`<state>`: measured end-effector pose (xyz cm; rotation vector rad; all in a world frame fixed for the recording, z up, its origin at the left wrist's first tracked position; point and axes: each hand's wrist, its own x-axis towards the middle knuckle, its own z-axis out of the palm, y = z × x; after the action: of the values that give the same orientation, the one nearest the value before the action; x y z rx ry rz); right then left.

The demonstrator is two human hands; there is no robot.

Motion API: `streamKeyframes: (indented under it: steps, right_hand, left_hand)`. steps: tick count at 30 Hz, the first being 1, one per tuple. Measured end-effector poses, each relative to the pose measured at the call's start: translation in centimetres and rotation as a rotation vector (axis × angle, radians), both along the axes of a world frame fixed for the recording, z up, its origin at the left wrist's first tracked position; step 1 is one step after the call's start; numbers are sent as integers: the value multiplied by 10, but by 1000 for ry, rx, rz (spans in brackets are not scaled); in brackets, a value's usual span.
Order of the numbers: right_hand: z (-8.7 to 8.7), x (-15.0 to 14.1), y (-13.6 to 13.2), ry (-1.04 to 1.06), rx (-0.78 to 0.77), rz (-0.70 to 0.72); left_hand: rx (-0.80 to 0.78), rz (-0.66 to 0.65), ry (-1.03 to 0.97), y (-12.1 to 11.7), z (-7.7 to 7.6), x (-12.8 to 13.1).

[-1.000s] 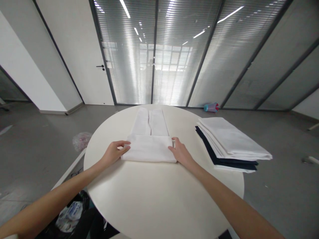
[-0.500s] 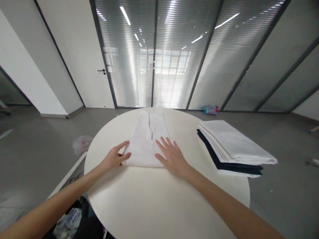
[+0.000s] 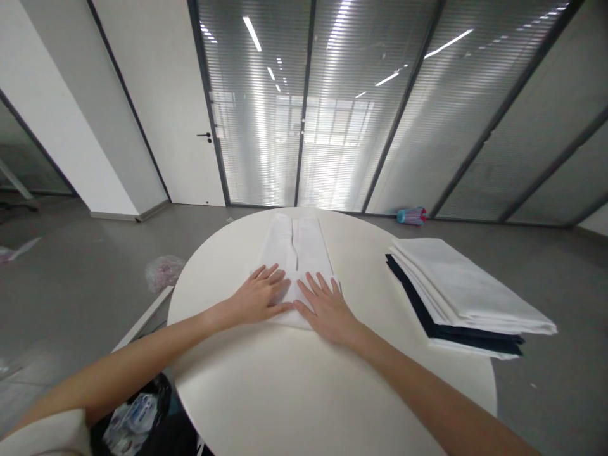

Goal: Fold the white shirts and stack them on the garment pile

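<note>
A white folded cloth lies on the round white table, its far part showing two long panels side by side with a gap between them. The near end is folded over toward the far side. On the left of that folded part, my left hand rests flat with fingers stretched out. My right hand lies flat on the right of it, fingers spread. The two thumbs nearly meet at the middle. Both palms hide much of the folded section.
On the table's right side sits a stack of folded white cloths with dark navy cloth among them, overhanging the edge. A bin with plastic waste stands below left. A clear plastic bag and a blue-red item are on the floor.
My left hand has moved from the cloth's left edge, where it was pinching, to lie flat on top near the middle. My right hand stays on the cloth. The view has shifted slightly.
</note>
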<state>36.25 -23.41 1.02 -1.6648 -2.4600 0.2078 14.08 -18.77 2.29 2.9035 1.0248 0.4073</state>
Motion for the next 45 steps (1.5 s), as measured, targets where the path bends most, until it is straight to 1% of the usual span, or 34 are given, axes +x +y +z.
streamKeyframes:
  steps: [3, 5, 7, 9, 11, 13, 15, 17, 19, 21, 25, 27, 29, 30, 32, 35, 37, 39, 41, 43, 45]
  right_hand:
    - [2, -15, 9, 21, 9, 100]
    - [-2, -15, 14, 30, -11, 143]
    - [-7, -5, 17, 33, -24, 155]
    - [-12, 11, 18, 27, -32, 129]
    - [-17, 27, 18, 16, -40, 74]
    - [-19, 37, 19, 12, -36, 33]
    - [-20, 41, 21, 17, -30, 22]
    - [-19, 39, 22, 25, -33, 25]
    - [-19, 37, 20, 29, -38, 25]
    - [-19, 37, 12, 26, -42, 28]
    - [-19, 42, -13, 34, -31, 39]
    - [-15, 43, -19, 39, -15, 44]
    - [-6, 42, -12, 47, 11, 48]
    - [0, 41, -2, 62, 32, 39]
    - [13, 38, 28, 117, 96, -15]
    - [28, 40, 92, 207, 171, -163]
    - [31, 45, 136, 254, 137, -276]
    - [29, 53, 176, 290, 69, -386]
    - [23, 63, 208, 302, 18, -470]
    - [15, 73, 233, 299, -13, -525]
    - [8, 81, 254, 306, -48, -573]
  left_hand:
    - [-74, 29, 55, 15, -18, -1]
    - [-109, 51, 61, 20, -28, -5]
    - [-132, 66, 53, 21, -35, -7]
    - [-151, 67, 46, 20, -38, -8]
    - [-166, 91, 44, 20, -40, -7]
    - [-173, 168, 42, 21, -41, -7]
    - [-176, 267, 43, 23, -43, -7]
    - [-180, 325, 50, 24, -42, -7]
    - [-186, 332, 67, 22, -40, -7]
    - [-191, 322, 88, 15, -37, -6]
    - [-174, 302, 104, -11, -35, -3]
    - [-173, 294, 100, -20, -35, -2]
    - [-204, 281, 89, -17, -33, -1]
    - [-223, 276, 71, -9, -31, 0]
    - [-230, 253, -6, 19, -23, 5]
    - [-161, 250, -211, 83, -9, 18]
    - [-202, 363, -355, 132, -2, 28]
    - [-312, 509, -440, 178, 0, 36]
    - [-393, 620, -476, 217, -3, 40]
    - [-452, 702, -508, 248, -6, 41]
    - [-532, 767, -544, 273, -9, 41]
